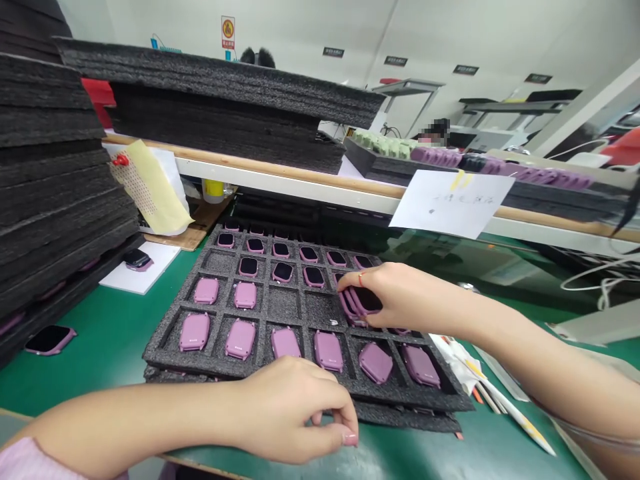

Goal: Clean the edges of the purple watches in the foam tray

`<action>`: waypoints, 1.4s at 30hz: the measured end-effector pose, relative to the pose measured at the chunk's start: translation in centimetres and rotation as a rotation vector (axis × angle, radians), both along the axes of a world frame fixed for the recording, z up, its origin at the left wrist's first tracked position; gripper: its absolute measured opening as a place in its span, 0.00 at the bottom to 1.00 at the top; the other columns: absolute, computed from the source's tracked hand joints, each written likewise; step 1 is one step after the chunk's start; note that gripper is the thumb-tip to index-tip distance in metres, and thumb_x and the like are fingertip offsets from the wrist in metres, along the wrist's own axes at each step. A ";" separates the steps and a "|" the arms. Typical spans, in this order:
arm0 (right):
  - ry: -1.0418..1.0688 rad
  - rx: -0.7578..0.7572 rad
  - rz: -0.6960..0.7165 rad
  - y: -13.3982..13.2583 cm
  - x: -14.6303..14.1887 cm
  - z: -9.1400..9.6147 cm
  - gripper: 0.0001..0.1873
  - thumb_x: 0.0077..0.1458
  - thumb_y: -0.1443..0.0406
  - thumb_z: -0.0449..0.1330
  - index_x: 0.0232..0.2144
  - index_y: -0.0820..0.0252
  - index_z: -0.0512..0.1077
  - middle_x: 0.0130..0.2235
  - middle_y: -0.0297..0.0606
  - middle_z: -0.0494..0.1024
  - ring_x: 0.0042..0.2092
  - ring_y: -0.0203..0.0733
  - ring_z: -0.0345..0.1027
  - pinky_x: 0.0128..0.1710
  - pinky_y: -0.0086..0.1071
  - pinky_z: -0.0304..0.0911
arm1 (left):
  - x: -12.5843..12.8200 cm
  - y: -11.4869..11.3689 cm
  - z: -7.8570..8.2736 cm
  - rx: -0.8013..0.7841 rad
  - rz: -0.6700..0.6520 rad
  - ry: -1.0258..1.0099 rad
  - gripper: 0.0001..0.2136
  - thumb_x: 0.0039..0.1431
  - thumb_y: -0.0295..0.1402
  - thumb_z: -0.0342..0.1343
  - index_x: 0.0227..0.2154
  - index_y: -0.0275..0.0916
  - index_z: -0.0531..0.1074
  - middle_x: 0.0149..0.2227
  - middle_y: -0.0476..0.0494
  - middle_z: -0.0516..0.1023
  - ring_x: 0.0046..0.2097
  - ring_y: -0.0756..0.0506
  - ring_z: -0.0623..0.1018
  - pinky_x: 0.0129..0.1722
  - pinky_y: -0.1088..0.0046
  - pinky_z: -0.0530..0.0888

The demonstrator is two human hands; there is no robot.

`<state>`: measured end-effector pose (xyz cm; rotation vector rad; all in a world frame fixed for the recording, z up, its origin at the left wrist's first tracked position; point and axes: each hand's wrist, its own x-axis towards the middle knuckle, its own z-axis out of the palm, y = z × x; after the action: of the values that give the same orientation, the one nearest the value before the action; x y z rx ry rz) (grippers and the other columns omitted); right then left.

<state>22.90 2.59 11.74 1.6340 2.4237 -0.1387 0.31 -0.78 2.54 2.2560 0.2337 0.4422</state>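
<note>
A black foam tray (310,390) with square pockets lies before me, stacked on another. Its front row holds purple watch bodies (327,351) with their backs up; farther rows hold several with dark screens up. My right hand (385,293) reaches over the tray's right side, thumb and fingers closed on a purple smartwatch body (367,301), screen up. Another watch body (349,308) sits close against it, partly hidden by the fingers. My left hand (295,410) hovers at the tray's front edge, fingers curled in towards the thumb, with nothing visible in them.
Foam trays (45,167) are piled high at left. A shelf (300,177) crosses behind, bearing more foam and green and purple watch parts. Loose watch bodies (50,339) lie on the green table (110,333). A white and yellow pen-like stick (525,423) lies at right.
</note>
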 end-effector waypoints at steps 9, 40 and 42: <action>0.049 0.030 -0.009 -0.6 1.0 -3.1 0.23 0.45 0.76 0.59 0.47 0.62 0.73 0.40 0.42 0.83 0.42 0.50 0.79 0.38 0.33 0.68 | 0.3 0.0 1.7 -0.395 0.115 0.098 0.06 0.58 0.34 0.61 0.31 0.37 0.79 0.22 0.53 0.69 0.24 0.53 0.67 0.27 0.77 0.65; 1.372 0.368 0.175 -4.5 -5.6 -7.1 0.43 0.51 0.55 0.72 0.65 0.47 0.58 0.54 0.40 0.79 0.55 0.51 0.76 0.59 0.48 0.71 | 0.0 2.1 4.0 -0.904 0.294 -0.242 0.22 0.45 0.27 0.72 0.44 0.39 0.73 0.44 0.46 0.79 0.48 0.44 0.79 0.50 0.65 0.75; 1.370 0.367 0.165 -4.5 -5.6 -7.2 0.46 0.49 0.59 0.74 0.65 0.46 0.58 0.55 0.40 0.79 0.55 0.51 0.76 0.59 0.47 0.71 | 0.0 2.1 4.0 -0.894 0.311 -0.223 0.22 0.44 0.27 0.73 0.43 0.39 0.74 0.42 0.48 0.79 0.46 0.45 0.79 0.48 0.67 0.76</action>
<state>17.28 -1.93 4.58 1.7275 3.6966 -1.1875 0.35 1.33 6.55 1.2886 0.5455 0.5981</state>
